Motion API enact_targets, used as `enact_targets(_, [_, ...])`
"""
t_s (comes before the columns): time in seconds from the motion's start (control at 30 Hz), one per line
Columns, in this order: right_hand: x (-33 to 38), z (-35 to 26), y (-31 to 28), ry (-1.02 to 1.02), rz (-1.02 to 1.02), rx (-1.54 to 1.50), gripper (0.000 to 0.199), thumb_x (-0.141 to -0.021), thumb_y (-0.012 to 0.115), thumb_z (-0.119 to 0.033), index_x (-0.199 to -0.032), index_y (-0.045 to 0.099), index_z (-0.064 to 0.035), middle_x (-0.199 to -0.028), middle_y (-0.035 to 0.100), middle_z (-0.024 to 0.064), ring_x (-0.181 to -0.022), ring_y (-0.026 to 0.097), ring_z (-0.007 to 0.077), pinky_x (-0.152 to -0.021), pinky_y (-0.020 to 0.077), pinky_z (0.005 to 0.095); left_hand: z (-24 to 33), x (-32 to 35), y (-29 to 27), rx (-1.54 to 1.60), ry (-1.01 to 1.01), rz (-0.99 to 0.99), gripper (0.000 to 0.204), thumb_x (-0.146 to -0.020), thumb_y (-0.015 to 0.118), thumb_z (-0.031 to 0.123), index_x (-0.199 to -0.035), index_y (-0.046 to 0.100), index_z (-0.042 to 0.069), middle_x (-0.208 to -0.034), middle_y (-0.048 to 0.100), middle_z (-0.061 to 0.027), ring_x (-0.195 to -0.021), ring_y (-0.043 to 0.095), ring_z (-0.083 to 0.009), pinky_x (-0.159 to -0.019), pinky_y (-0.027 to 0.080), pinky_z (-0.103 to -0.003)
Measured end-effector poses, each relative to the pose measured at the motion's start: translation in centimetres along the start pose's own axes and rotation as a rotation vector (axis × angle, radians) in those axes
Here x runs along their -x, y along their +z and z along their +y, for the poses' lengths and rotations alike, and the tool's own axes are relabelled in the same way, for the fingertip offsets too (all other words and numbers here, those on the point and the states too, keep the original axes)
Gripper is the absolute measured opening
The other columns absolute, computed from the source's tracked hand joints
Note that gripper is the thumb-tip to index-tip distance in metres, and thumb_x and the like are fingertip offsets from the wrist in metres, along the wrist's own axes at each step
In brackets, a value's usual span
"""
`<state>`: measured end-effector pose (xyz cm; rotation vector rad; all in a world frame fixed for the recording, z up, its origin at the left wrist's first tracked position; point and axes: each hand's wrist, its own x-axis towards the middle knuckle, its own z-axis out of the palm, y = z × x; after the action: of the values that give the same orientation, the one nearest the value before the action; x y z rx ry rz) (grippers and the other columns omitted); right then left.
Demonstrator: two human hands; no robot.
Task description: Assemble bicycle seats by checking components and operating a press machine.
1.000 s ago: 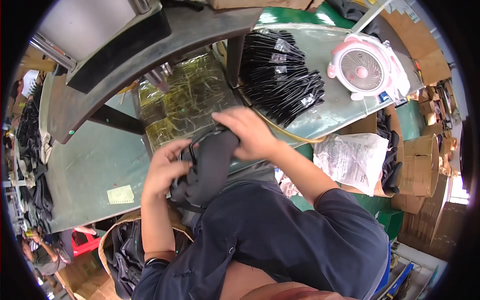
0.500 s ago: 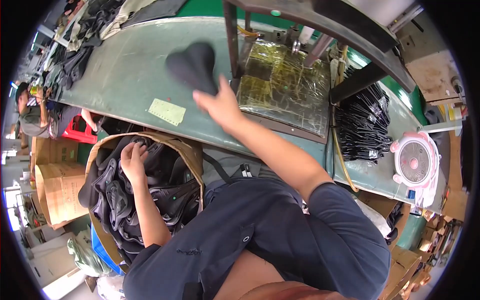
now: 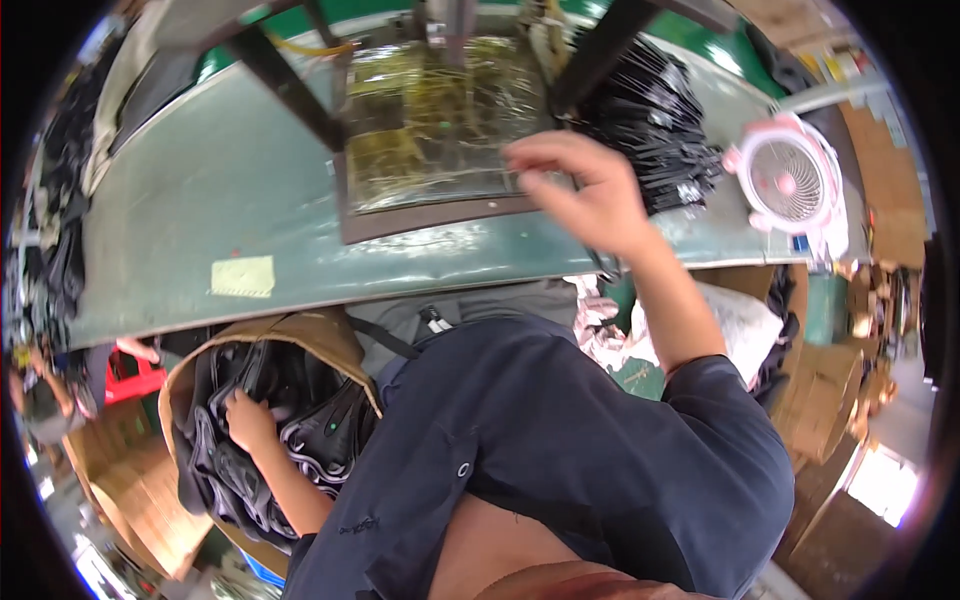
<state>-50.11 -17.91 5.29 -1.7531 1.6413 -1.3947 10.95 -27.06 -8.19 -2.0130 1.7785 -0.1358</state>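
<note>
My left hand (image 3: 250, 422) reaches into an open cardboard box (image 3: 172, 400) beside my lap. Its fingers are bent against a black bicycle saddle (image 3: 262, 372) among several others packed in there; the fingertips are partly hidden. My right hand (image 3: 590, 195) hovers over the front right corner of a film-covered plate (image 3: 440, 180), thumb and fingers apart, with nothing visible in it. Just beyond that hand lies a pile of thin black strips (image 3: 665, 130) with pale tags.
Dark metal legs (image 3: 285, 90) of a frame stand around the plate. On the green worktable (image 3: 180, 200) lies a pale paper slip (image 3: 242, 277). A pink fan (image 3: 787, 183) stands at the right. Another person sits far left near a red stool (image 3: 135, 375).
My right hand has swung rightward from the table's left part to the strips, and the saddle it held is out of it. My left hand has closed onto a saddle. The view has turned right.
</note>
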Motion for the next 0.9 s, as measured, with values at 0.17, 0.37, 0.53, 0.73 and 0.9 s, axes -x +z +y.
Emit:
enact_targets(0.17, [4.6, 3.5, -14.4, 0.092, 0.335, 0.624, 0.023, -0.094, 0.076, -0.007, -0.116, 0.077, -0.0038, -0.114, 0.078, 0.0115, -0.096, 0.076, 0.0232, -0.086, 0.0601, 0.0320, -1.1, 1.7, -5.6, 0.029, 0.077, 0.187, 0.030, -0.087, 0.080, 0.024, -0.111, 0.075, 0.007, -0.113, 0.072, -0.0136, -0.104, 0.072, -0.0367, -0.082, 0.059, -0.049])
enact_targets(0.37, [4.4, 5.7, -20.1, 0.254, 0.141, 0.958, 0.026, -0.093, 0.070, -0.008, -0.119, 0.075, -0.0044, -0.119, 0.074, 0.0115, -0.106, 0.071, 0.0376, -0.092, 0.0581, 0.0438, 4.5, 5.7, -19.6, -0.098, -0.012, 0.481, 0.022, -0.091, 0.077, 0.023, -0.101, 0.075, 0.003, -0.106, 0.071, -0.0115, -0.099, 0.071, -0.0362, -0.081, 0.058, -0.049])
enact_targets(0.53, [4.3, 5.6, -20.4, 0.249, -0.250, 1.069, 0.044, -0.080, 0.059, 0.008, -0.122, 0.070, 0.0002, -0.128, 0.068, 0.0156, -0.125, 0.062, 0.0382, -0.103, 0.0538, 0.0450, 7.3, 5.9, -23.6, 0.459, 0.274, 0.853, 0.029, -0.094, 0.081, 0.025, -0.111, 0.076, 0.001, -0.107, 0.073, -0.0138, -0.096, 0.070, -0.0362, -0.081, 0.056, -0.047])
enact_targets(0.73, [4.0, 5.7, -20.1, 0.257, -0.257, 1.119, 0.047, -0.080, 0.061, 0.010, -0.124, 0.069, -0.0039, -0.122, 0.068, 0.0140, -0.116, 0.066, 0.0390, -0.098, 0.0562, 0.0488, 23.7, 6.6, -21.0, 0.654, 0.941, 0.783, 0.023, -0.090, 0.083, 0.016, -0.108, 0.074, 0.004, -0.093, 0.066, -0.0130, -0.087, 0.065, -0.0342, -0.077, 0.053, -0.045])
enact_targets(0.9, [2.9, 5.4, -21.3, 0.152, -0.398, 1.171, 0.041, -0.082, 0.063, 0.008, -0.120, 0.070, -0.0051, -0.120, 0.069, 0.0138, -0.113, 0.067, 0.0388, -0.095, 0.0566, 0.0497, 27.9, 6.2, -19.1, 0.664, 1.078, 0.633, 0.027, -0.087, 0.085, 0.018, -0.106, 0.072, 0.003, -0.102, 0.065, -0.0128, -0.095, 0.064, -0.0345, -0.083, 0.052, -0.044])
